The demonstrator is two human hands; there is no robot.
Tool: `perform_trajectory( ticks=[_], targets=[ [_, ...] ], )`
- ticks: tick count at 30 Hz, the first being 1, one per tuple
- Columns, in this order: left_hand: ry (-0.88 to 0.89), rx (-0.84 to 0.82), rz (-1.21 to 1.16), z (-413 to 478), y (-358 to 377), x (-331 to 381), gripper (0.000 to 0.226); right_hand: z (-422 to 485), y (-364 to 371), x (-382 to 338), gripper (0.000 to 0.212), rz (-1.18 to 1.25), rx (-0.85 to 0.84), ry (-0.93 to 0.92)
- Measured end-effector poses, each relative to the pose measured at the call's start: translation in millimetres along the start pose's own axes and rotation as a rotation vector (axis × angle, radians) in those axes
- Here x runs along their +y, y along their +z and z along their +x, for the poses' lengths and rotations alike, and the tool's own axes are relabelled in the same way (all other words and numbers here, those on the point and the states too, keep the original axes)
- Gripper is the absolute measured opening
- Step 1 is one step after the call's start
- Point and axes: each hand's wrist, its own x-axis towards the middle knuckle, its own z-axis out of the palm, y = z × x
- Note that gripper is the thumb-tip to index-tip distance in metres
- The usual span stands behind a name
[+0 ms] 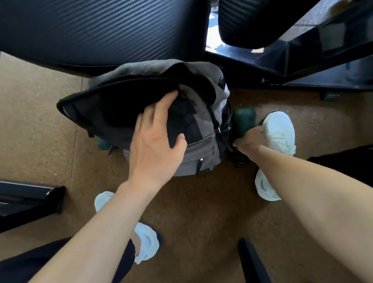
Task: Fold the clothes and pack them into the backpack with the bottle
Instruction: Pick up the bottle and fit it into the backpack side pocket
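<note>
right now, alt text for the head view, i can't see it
A person's left hand presses on top of a grey and black backpack on a brown floor, while the right hand is at its side by a green bottle. Behind it stand black chairs.

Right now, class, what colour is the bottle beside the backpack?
Dark green, best seen in the head view: the dark green bottle beside the grey-and-black fabric backpack.
</note>
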Motion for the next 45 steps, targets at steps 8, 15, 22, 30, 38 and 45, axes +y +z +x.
perform_trajectory(
  ticks=[8,15,22,30,38,45],
  targets=[
    [0.036,0.085,-0.047,4,0,9,0.059,-34,-61,-8,0.103,0.325,-0.095,-0.006],
    [0.127,-0.103,0.068,6,8,27,0.063,-102,-149,-25,0.084,0.374,-0.322,-0.192],
    [-0.175,-0.218,0.297,13,16,24,0.069,-149,-219,-42,0.045,0.239,-0.443,-0.333],
    [-0.368,-0.219,-0.408,41,50,36,0.075,-147,-215,-55,0.038,0.549,-0.505,-0.314],
    [-0.53,-0.141,-0.628,61,70,41,0.033,-151,-212,-78,0.027,0.83,-0.533,-0.177],
    [-0.51,-0.134,-0.703,53,62,37,0.025,-156,-211,-88,0.039,1.008,-0.719,-0.183]
  ],
)
